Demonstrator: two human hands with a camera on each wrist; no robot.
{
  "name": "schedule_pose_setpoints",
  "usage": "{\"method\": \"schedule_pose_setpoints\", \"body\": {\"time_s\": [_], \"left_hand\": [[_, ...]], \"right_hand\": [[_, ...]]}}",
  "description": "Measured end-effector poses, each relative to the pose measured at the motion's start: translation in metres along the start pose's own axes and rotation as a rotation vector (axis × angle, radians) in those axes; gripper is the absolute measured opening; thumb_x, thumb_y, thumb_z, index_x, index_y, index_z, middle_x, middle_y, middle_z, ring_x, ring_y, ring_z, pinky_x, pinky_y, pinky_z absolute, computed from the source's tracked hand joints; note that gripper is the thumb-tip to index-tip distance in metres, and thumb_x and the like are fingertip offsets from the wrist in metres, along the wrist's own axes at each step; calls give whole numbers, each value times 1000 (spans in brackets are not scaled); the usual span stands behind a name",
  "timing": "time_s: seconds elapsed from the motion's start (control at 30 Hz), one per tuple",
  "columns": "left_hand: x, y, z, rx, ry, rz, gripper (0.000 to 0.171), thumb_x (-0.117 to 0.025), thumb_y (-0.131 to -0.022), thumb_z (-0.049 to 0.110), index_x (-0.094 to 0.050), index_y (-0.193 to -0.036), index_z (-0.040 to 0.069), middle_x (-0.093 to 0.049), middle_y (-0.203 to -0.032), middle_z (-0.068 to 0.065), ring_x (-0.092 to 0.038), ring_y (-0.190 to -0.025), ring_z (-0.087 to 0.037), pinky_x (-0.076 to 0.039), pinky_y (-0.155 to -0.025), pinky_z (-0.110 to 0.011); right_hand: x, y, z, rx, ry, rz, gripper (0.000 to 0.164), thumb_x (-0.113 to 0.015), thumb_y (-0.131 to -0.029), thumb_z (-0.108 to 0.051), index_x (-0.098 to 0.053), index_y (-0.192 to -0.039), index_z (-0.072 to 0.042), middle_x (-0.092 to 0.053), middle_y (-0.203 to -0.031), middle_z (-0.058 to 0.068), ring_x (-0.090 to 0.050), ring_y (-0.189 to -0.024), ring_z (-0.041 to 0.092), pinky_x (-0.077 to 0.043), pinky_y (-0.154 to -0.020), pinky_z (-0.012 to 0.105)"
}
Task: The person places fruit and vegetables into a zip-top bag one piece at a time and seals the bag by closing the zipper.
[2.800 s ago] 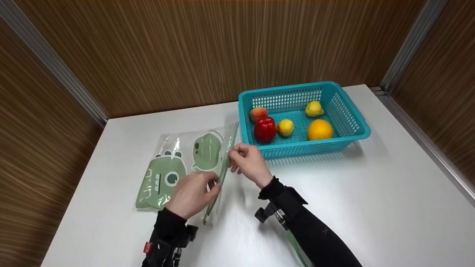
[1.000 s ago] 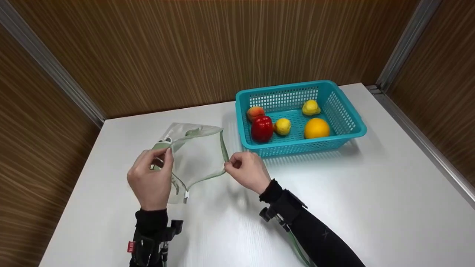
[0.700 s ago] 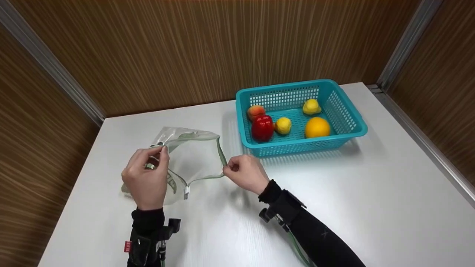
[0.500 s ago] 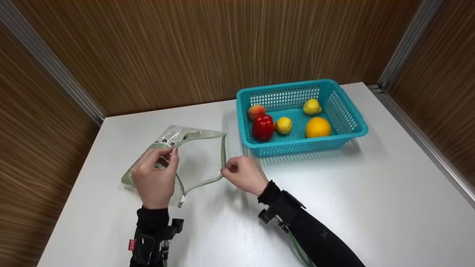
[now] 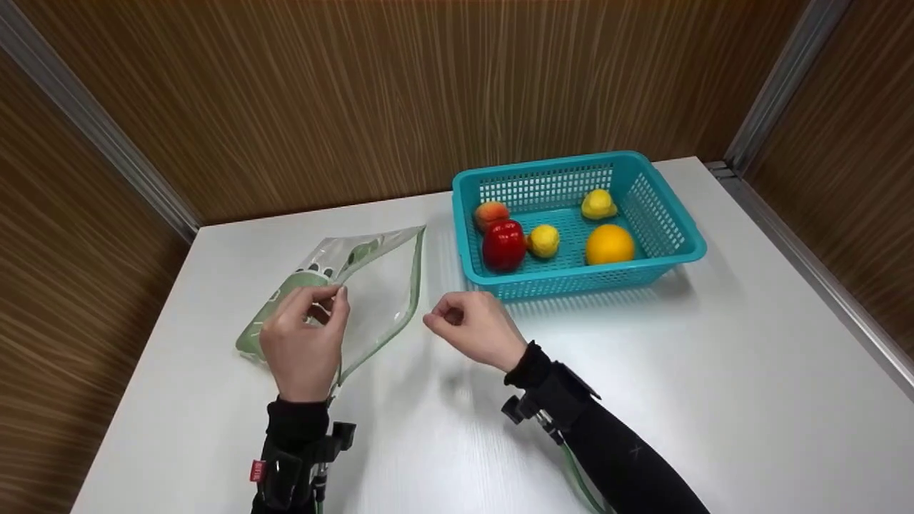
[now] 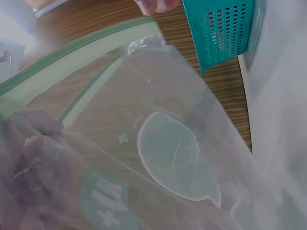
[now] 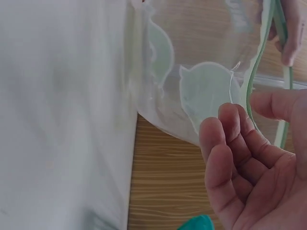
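Observation:
A clear zipper bag (image 5: 296, 280) with green cartoon prints hangs over the left part of the table, its green-edged mouth gaping toward the right. My left hand (image 5: 303, 350) pinches the near lip of that mouth between thumb and fingertips; in the left wrist view its fingers show blurred through the film. Just right of the far lip is my right hand (image 5: 478, 328), a small gap between it and the bag in the head view. In the right wrist view its fingers (image 7: 230, 120) are loosely bent, thumb apart, with nothing between them.
Behind my right hand stands a teal plastic basket (image 5: 571, 275). It holds a peach (image 5: 491, 213), a shiny red fruit (image 5: 503, 245), two yellow fruits, one of them a lemon-like one (image 5: 544, 241), and an orange (image 5: 610, 245). Wood-grain panels (image 5: 343, 107) wall in the white table (image 5: 643, 371).
From lying flat, the bag has been lifted and its mouth pulled apart, my left hand moving left. My right hand has since let go of the right lip, which now stands clear of its fingers.

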State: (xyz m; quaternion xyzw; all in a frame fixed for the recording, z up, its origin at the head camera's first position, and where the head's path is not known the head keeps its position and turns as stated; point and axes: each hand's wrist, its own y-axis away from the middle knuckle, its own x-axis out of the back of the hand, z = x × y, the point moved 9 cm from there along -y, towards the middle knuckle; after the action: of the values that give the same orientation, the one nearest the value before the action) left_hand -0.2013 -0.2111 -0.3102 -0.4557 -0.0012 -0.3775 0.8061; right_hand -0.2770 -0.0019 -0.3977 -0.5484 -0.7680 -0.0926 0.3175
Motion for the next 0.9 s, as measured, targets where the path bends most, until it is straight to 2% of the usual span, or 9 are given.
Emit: {"method": "schedule_pose_setpoints", "body": {"time_s": [0.13, 0.3, 0.43, 0.57, 0.67, 0.73, 0.9], "left_hand": [[0, 1, -1, 1, 3, 0, 6, -70, -81, 11, -74, -80, 6, -65, -66, -6, -57, -53, -18, -33, -54, -10], [-1, 0, -1, -8, 13, -3, 6, -70, -80, 10, -74, -80, 5, -65, -65, -5, -57, -53, -18, -34, -54, -9], [0, 1, -1, -20, 13, 2, 5, -71, -79, 9, -74, -80, 5, -65, -65, -5, -57, -53, -17, -34, -54, -9], [-1, 3, -2, -23, 11, 10, 4, -72, -78, 8, -73, -80, 5, -65, -64, -6, -56, -53, -18, -34, -55, -10], [-5, 4, -2, -19, 2, -5, 4, -72, -79, 9, -74, -80, 6, -65, -65, -5, -57, -53, -18, -35, -55, -11], [-8, 5, -2, -13, -9, -21, 5, -72, -80, 11, -74, -81, 7, -66, -67, -5, -58, -54, -18, -36, -55, -11], [-13, 6, 1, -20, -48, -50, 6, -71, -81, 15, -74, -81, 9, -66, -66, -3, -59, -55, -18, -38, -55, -14]], "right_hand": [[29, -1, 7, -16, 3, 82, 15, -64, -88, -33, -70, -86, -20, -68, -75, -3, -57, -68, 12, -47, -63, 23], [77, 0, 31, -10, 61, 232, 14, -64, -89, -31, -69, -92, -18, -70, -83, 0, -61, -74, 16, -49, -69, 27], [113, 4, 52, 2, 147, 342, 21, -63, -89, -30, -67, -102, -14, -70, -96, 4, -62, -87, 20, -50, -79, 34], [142, 8, 70, -5, 197, 407, 32, -64, -89, -30, -65, -112, -9, -67, -110, 10, -58, -101, 26, -46, -91, 42], [162, 9, 86, -45, 218, 426, 40, -66, -88, -31, -61, -120, -7, -62, -120, 14, -51, -109, 31, -40, -96, 47], [172, 7, 100, -101, 246, 409, 47, -66, -88, -33, -57, -126, -7, -57, -127, 17, -47, -113, 34, -37, -98, 51], [189, -4, 134, -268, 359, 268, 66, -66, -86, -40, -44, -139, -7, -42, -141, 24, -38, -120, 41, -34, -103, 57]]}}
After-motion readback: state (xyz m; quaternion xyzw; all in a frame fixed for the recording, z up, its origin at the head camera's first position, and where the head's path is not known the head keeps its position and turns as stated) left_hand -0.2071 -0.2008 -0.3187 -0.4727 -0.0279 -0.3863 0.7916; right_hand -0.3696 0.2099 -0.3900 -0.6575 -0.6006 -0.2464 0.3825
